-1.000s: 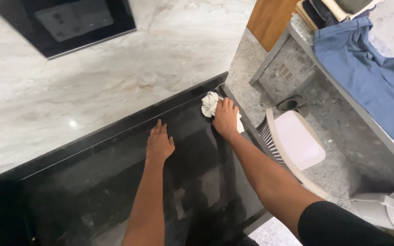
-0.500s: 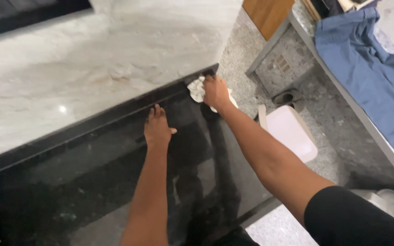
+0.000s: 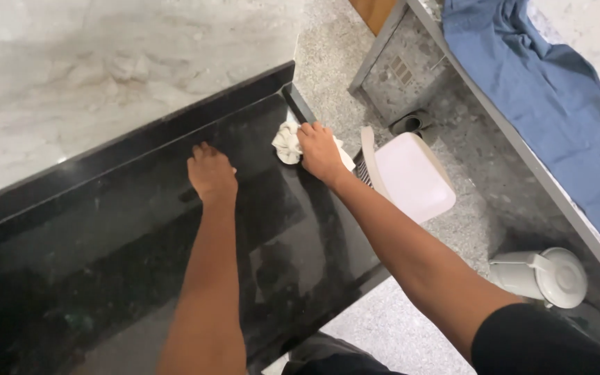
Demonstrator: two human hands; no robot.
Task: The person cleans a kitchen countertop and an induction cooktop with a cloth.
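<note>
Two bare forearms reach out from the bottom of the view over one glossy black stone counter [image 3: 105, 236], which carries a single crumpled white cloth [image 3: 287, 142].

The left hand [image 3: 211, 173] lies palm-down on the polished surface, fingers spread flat and holding nothing. It sits near the raised back edge of the counter, apart from the cloth.

The right hand [image 3: 319, 151] is curled down over the cloth, fingers bent and pressing the bunched fabric against the stone. Part of the cloth sticks out to the left of the knuckles and a smaller bit shows on the right, behind the wrist. The cloth sits near the counter's far right corner, just short of the raised edge.

On the speckled grey floor [image 3: 397, 326] to the right of the counter stands one white lidded bin [image 3: 411, 177], close to the counter's side. One white jug-like vessel [image 3: 546, 276] lies further right, near the lower corner. Beyond the bin, one dark sandal [image 3: 411, 123] rests on the floor.

One blue garment [image 3: 550, 90] is draped over a grey ledge [image 3: 522, 149] running along the right. A pale marble wall [image 3: 105, 76] rises behind the counter.
</note>
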